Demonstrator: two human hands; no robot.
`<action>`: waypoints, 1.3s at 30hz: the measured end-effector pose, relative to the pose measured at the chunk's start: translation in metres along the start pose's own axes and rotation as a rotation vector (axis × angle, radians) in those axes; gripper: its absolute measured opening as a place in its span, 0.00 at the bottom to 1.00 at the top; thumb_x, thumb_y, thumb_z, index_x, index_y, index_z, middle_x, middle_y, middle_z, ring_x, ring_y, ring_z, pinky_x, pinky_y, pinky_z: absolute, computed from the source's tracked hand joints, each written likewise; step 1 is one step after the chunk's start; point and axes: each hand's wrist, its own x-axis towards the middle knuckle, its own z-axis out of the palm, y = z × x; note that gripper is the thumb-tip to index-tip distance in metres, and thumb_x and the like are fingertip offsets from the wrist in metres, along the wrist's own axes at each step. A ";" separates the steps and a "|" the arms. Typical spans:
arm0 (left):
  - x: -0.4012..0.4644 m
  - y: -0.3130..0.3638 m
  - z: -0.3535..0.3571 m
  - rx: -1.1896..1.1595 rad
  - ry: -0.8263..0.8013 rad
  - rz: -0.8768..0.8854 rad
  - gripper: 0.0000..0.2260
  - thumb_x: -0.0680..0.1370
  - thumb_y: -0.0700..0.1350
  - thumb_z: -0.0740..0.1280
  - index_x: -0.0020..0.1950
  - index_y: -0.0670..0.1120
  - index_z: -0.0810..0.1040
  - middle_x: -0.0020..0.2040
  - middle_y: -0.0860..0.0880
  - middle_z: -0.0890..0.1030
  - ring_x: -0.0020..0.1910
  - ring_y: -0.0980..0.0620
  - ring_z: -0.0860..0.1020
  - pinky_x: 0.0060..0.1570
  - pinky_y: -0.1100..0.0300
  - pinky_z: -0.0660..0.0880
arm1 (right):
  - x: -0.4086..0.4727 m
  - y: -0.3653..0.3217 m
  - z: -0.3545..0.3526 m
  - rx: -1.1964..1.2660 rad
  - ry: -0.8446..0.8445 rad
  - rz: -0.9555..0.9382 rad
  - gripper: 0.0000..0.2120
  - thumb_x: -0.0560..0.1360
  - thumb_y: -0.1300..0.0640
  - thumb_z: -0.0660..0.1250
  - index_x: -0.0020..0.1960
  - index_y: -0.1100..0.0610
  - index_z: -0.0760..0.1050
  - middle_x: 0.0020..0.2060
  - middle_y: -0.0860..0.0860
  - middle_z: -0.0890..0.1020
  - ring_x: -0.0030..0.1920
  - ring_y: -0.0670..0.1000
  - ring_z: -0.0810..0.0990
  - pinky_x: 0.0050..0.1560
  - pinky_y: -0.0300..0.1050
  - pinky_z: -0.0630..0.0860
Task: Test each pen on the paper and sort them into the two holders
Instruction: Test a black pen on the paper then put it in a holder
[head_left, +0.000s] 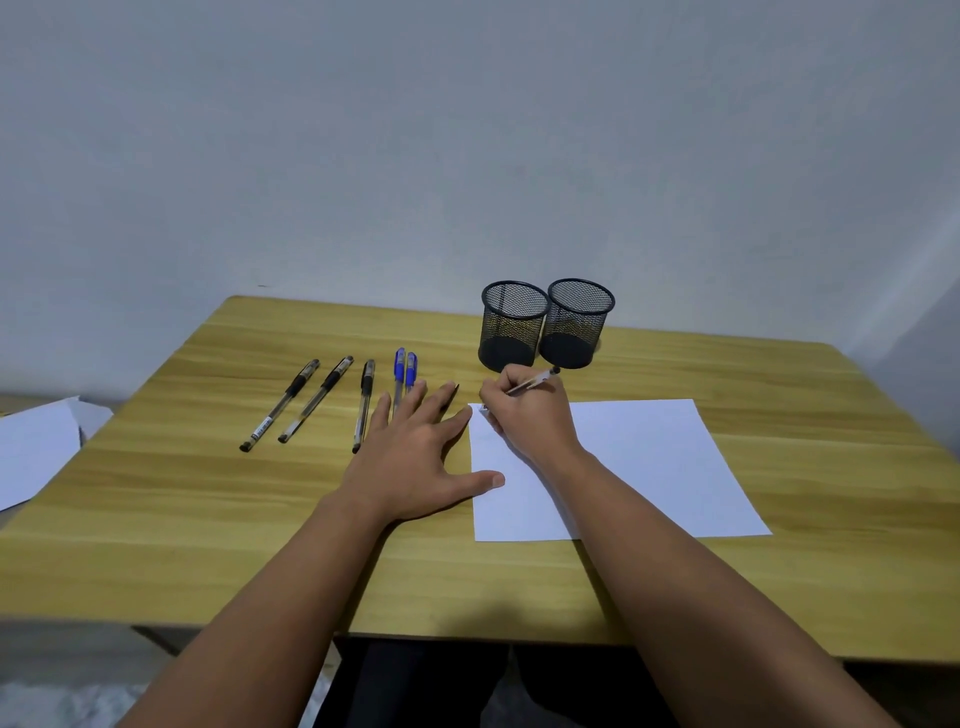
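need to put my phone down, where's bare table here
Bare wood lies right of the white paper sheet, and near the front edge below the black pens. Crowded: the pen row, left hand and black mesh holders.

No readable text; barcode label on pen (279, 406) illegible.

light: dim, even | shadows: soft, faint | focus: slightly soft | edges: wide-angle bowing

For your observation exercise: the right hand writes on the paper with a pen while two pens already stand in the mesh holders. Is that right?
Not quite. The head view shows both mesh holders empty. The right hand does hold a pen at the paper.
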 end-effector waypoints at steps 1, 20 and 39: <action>0.000 0.000 0.000 -0.002 0.000 0.000 0.46 0.67 0.83 0.54 0.80 0.60 0.61 0.84 0.56 0.50 0.83 0.50 0.43 0.79 0.38 0.44 | 0.000 -0.001 0.000 0.023 0.010 0.011 0.17 0.76 0.55 0.71 0.31 0.54 0.73 0.25 0.59 0.78 0.28 0.55 0.78 0.33 0.52 0.74; -0.002 0.001 -0.001 0.001 -0.005 -0.007 0.46 0.67 0.82 0.55 0.80 0.60 0.61 0.84 0.57 0.50 0.83 0.50 0.44 0.79 0.39 0.44 | -0.001 -0.002 0.000 0.029 0.046 0.028 0.16 0.76 0.56 0.71 0.30 0.55 0.75 0.26 0.60 0.80 0.28 0.57 0.79 0.34 0.51 0.76; -0.002 0.002 -0.002 -0.014 0.004 -0.014 0.46 0.66 0.82 0.57 0.79 0.60 0.64 0.83 0.57 0.52 0.83 0.49 0.45 0.79 0.39 0.45 | 0.001 -0.003 -0.003 -0.035 0.137 0.002 0.20 0.75 0.61 0.68 0.26 0.52 0.68 0.26 0.65 0.75 0.28 0.68 0.79 0.29 0.50 0.74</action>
